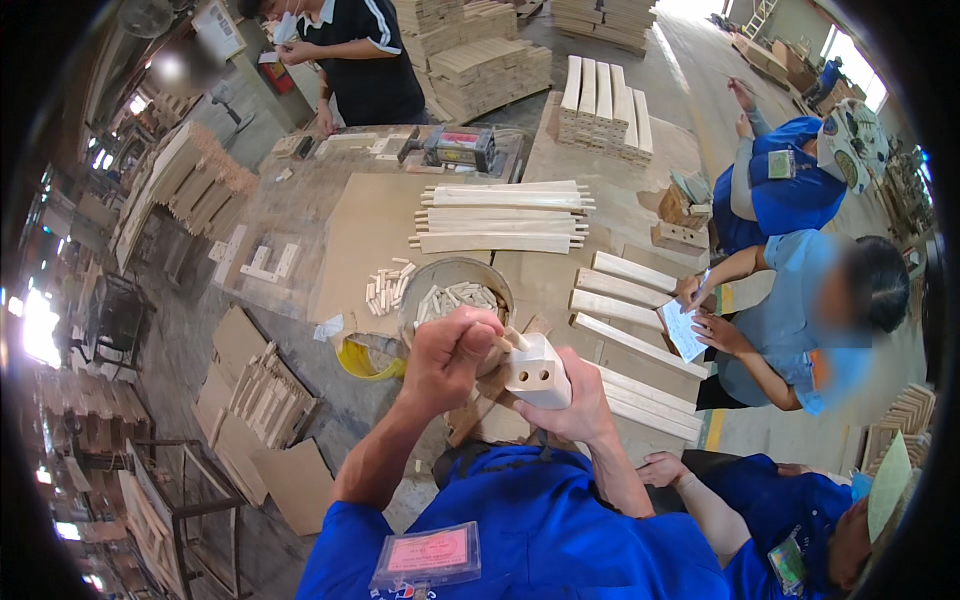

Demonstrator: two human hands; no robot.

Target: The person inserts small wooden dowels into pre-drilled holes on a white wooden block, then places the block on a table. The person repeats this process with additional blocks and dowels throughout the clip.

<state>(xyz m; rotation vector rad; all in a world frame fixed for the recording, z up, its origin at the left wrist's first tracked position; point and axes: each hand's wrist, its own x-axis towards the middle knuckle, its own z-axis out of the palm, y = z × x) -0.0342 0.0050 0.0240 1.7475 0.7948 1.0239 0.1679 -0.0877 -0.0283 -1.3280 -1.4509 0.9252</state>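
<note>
a: bucket beyond your hands: loose dowels inside. block?
b: before your chest, right hand wrapped round it. two-hole face toward your head; can't tell long axis. left hand pinches a single dowel.

The block was of smooth, matt wood; from it, matt wooden dowels lay at 10 o'clock, a paper sheet at 2, a glossy plastic badge holder on a cloth shirt at 7.

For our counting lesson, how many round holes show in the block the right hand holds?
2 in the block: left hole, right hole, side by side; others may be hidden.
</note>
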